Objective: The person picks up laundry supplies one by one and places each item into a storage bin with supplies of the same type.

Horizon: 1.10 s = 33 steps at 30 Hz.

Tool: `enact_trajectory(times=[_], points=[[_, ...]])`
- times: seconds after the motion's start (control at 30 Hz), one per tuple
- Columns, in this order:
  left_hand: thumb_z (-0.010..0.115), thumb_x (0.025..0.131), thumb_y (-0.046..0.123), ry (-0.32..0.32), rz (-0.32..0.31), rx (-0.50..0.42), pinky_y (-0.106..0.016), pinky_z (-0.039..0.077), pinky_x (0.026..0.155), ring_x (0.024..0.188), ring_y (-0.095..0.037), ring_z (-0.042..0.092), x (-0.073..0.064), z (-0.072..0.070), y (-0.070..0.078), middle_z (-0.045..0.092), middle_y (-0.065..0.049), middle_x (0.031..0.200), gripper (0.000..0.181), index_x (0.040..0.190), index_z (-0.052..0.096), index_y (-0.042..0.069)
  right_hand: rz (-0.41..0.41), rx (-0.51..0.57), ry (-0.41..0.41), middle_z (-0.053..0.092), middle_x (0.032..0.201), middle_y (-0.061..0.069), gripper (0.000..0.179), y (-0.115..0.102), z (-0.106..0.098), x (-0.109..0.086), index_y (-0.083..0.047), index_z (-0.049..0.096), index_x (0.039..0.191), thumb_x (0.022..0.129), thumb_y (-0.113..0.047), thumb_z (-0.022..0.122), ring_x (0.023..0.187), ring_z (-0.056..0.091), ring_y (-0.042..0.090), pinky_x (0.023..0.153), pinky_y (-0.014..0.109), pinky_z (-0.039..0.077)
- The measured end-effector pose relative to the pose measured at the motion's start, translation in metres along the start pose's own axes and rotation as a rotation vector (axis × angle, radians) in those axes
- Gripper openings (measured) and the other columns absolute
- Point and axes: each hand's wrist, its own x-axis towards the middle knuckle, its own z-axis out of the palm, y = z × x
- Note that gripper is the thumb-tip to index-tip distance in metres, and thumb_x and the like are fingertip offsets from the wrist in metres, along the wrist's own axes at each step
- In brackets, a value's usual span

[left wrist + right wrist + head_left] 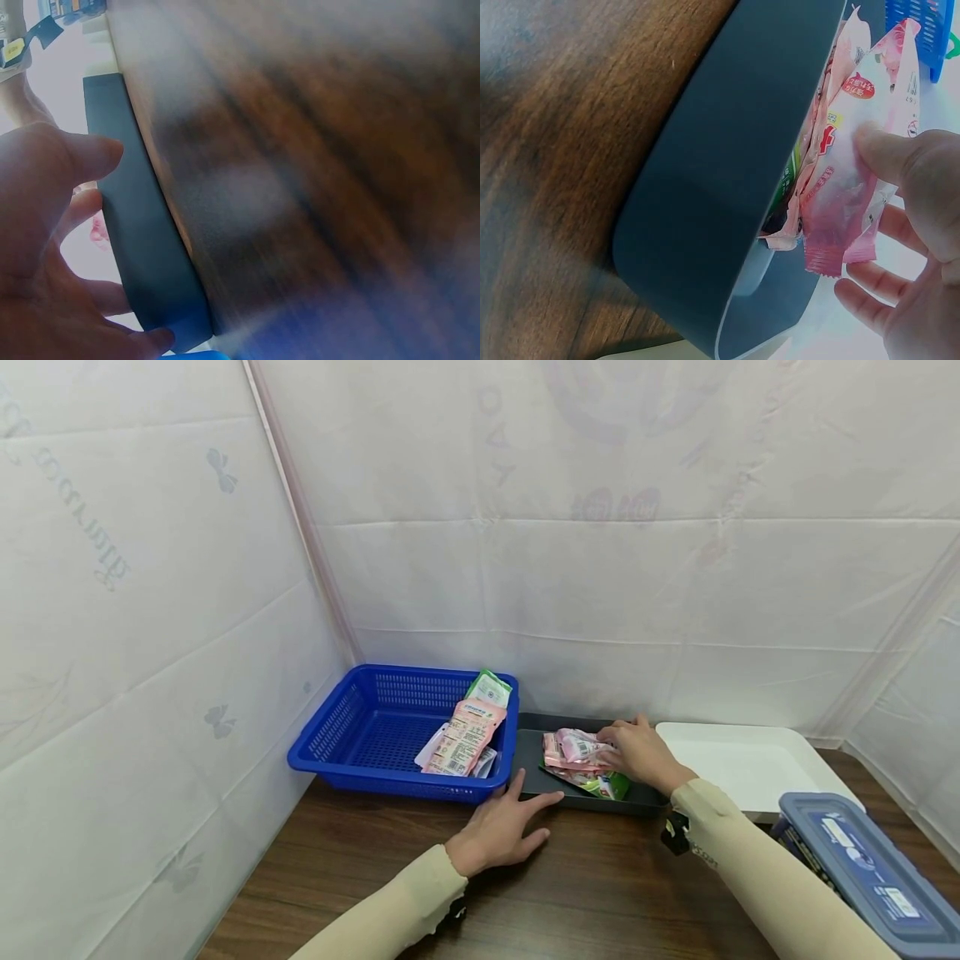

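My right hand (pixel 641 752) is over the dark grey tray (pixel 592 802), its thumb and fingers pinching a pink-and-white plastic packet (pixel 847 180). Under that packet, in the tray, are another pink packet (pixel 552 750) and a green packet (pixel 617 787), partly covered. My left hand (pixel 504 828) spreads its fingers at the tray's front left corner, beside the blue basket. In the left wrist view, its fingertips touch the tray's dark wall (pixel 146 202). Inside the blue basket (pixel 405 785) lie a pink packet (pixel 465 735) and a green-and-white packet (pixel 491 689), with smaller pieces under them.
A white tray (pixel 738 768) stands right of the grey one. Nearer on the right is a box with a grey-blue lid (pixel 870 877), beside my right forearm. White sheeting (pixel 600 585) hangs behind and along the left of the wooden table (pixel 585 885).
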Motion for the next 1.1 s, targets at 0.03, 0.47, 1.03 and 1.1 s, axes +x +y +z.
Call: enact_trajectory(times=[0.03,0.47,1.03,1.1], points=[[0.063,0.102,0.038,-0.001,0.001,-0.001,-0.055,0.055,0.093,0.129,-0.053,0.053,0.0000,0.0001,0.0000,0.033,-0.033,0.159,0.055,0.154,0.046,0.040,-0.001,0.000,0.001,0.073,0.115,0.016,0.027,-0.0001,-0.0002,-0.0002,-0.006,0.077,0.115,0.093,-0.022,0.078,0.093,0.056,0.038,0.077,0.056,0.051],[0.063,0.102,0.037,0.007,0.010,-0.006,-0.056,0.055,0.093,0.130,-0.054,0.051,-0.0007,-0.0010,0.0003,0.033,-0.033,0.158,0.054,0.154,0.047,0.039,-0.005,-0.011,-0.037,0.069,0.124,0.021,0.038,0.0014,-0.0057,0.0001,-0.002,0.072,0.124,0.094,-0.026,0.076,0.101,0.058,0.047,0.083,0.061,0.050],[0.064,0.102,0.037,-0.004,0.004,-0.008,-0.056,0.056,0.092,0.130,-0.054,0.052,-0.0007,-0.0031,0.0010,0.034,-0.033,0.158,0.055,0.154,0.047,0.039,0.087,-0.033,-0.160,0.052,0.147,0.027,0.076,-0.0004,-0.0065,0.0000,-0.003,0.053,0.149,0.093,-0.052,0.071,0.125,0.046,0.055,0.099,0.072,0.040],[0.063,0.102,0.037,-0.002,0.005,-0.009,-0.056,0.056,0.092,0.130,-0.054,0.052,-0.0009,-0.0032,0.0014,0.034,-0.033,0.158,0.054,0.154,0.047,0.039,0.099,-0.036,-0.177,0.050,0.149,0.027,0.078,-0.0007,-0.0062,0.0002,-0.004,0.051,0.151,0.094,-0.055,0.069,0.127,0.045,0.055,0.100,0.072,0.039]])
